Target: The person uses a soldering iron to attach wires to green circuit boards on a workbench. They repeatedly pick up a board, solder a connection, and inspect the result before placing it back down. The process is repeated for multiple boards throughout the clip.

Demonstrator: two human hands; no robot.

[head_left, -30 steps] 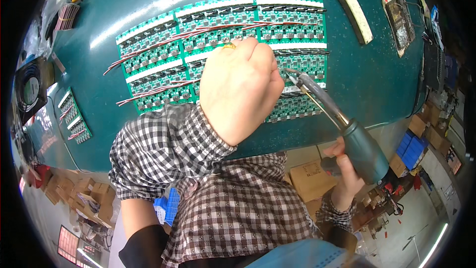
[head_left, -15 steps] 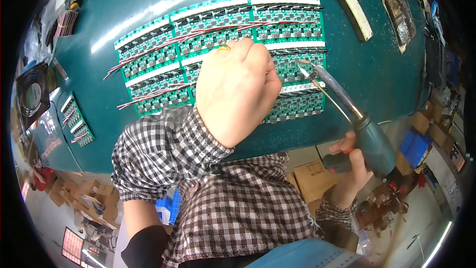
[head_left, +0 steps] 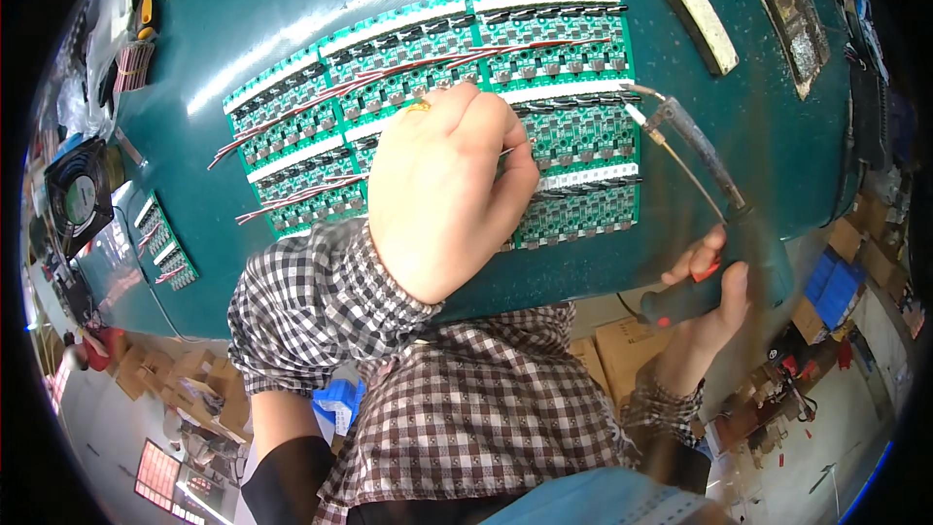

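Rows of green circuit boards (head_left: 573, 141) lie panelled together on the table, with white strips, black wires and twisted red-and-white wires (head_left: 389, 71) along them. My left hand (head_left: 442, 190), a ring on one finger, rests over the middle of the panel. Its fingers are pinched, and a thin wire (head_left: 515, 148) shows at their tips; the hand hides the boards beneath. In my right hand (head_left: 714, 297) is a dark green pistol-grip soldering gun (head_left: 753, 253). The gun's hot tip and thin solder tube (head_left: 685, 156) point at the panel's right edge, by the black wire ends.
A smaller board piece (head_left: 167, 243) with wires lies at left, near a black fan (head_left: 78, 192). A yellow-handled tool (head_left: 146, 5) and wire bundle (head_left: 133, 63) are at far left. A pale curved bar (head_left: 685, 5) and a dirty block (head_left: 797, 24) lie at far right.
The soldering gun's tip has moved right and up, from over the boards to the panel's right edge. My left hand has shifted slightly left, still pinched. The view has shifted a little.
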